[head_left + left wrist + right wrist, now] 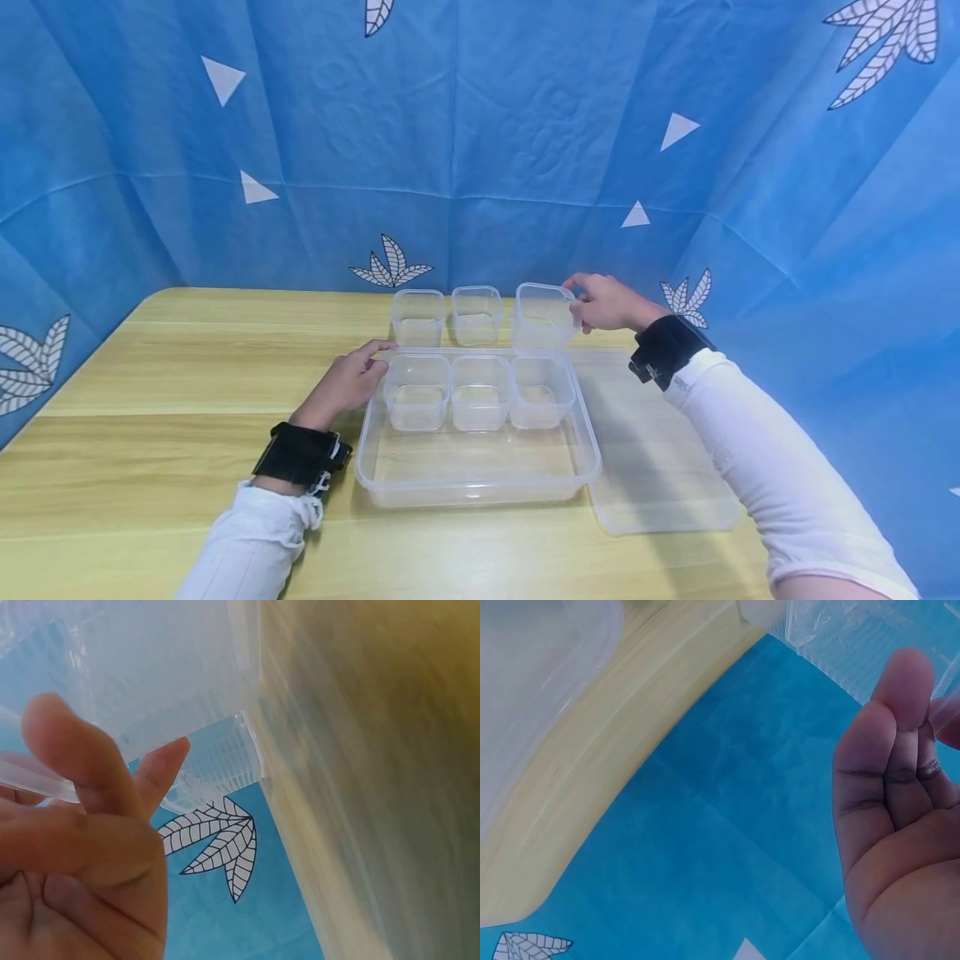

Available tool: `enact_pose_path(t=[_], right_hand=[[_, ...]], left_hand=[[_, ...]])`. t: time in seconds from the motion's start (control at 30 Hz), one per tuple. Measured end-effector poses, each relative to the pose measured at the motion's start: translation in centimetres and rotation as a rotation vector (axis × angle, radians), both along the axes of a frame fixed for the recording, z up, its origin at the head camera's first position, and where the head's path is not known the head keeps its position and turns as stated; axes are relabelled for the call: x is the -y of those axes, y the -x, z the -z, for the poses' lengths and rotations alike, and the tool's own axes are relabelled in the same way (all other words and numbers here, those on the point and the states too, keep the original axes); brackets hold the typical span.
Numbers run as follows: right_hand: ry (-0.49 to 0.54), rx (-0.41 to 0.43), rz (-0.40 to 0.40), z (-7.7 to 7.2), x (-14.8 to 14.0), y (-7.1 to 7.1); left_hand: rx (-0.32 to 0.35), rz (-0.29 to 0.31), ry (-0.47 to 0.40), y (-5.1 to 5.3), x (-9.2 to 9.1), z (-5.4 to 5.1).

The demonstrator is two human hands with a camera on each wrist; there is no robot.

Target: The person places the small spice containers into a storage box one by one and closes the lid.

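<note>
A large clear plastic box [480, 493] sits on the table with a row of small clear containers inside its back half: left [417, 417], middle [481, 417] and right [537, 415]. My left hand [348, 383] grips the box rim at its back left corner. Behind the box, my right hand [611, 304] pinches the right side of another small container [542, 333], which looks slightly raised. Two more small containers, one at left [418, 333] and one in the middle [477, 333], stand beside it. In the right wrist view, the pinched container [825, 645] shows only partly.
A flat translucent lid [675, 500] lies on the wooden table [187, 417] to the right of the box, partly under its edge. Blue patterned cloth [525, 125] hangs close behind the table and along both sides.
</note>
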State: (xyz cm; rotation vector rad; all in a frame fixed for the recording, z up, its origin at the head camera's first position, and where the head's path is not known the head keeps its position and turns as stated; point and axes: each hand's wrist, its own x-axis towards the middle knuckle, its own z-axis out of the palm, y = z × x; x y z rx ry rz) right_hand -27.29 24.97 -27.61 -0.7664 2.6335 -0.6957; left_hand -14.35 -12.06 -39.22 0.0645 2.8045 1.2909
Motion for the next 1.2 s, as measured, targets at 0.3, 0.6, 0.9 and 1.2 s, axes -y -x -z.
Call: enact_pose_path(t=[0.3,0.6,0.9,1.2], right_hand=[[0.017,-0.011,0.005,0.0,-0.3,-0.6],[0.04,-0.042,-0.004,0.3,-0.5,-1.3],[0.053,-0.075,0.003,0.5,-1.1,-2.1],[0.094,-0.046,-0.025,0.9,-1.2,-2.7]], left_hand=[[-0.003,0.016,0.013,0.1,0.0,0.0],[0.008,0.025,-0.008,0.0,0.0,-0.1],[0.004,0.038,-0.016,0.1,-0.3,-0.1],[0.003,0.029,0.009,0.1,0.1,0.1]])
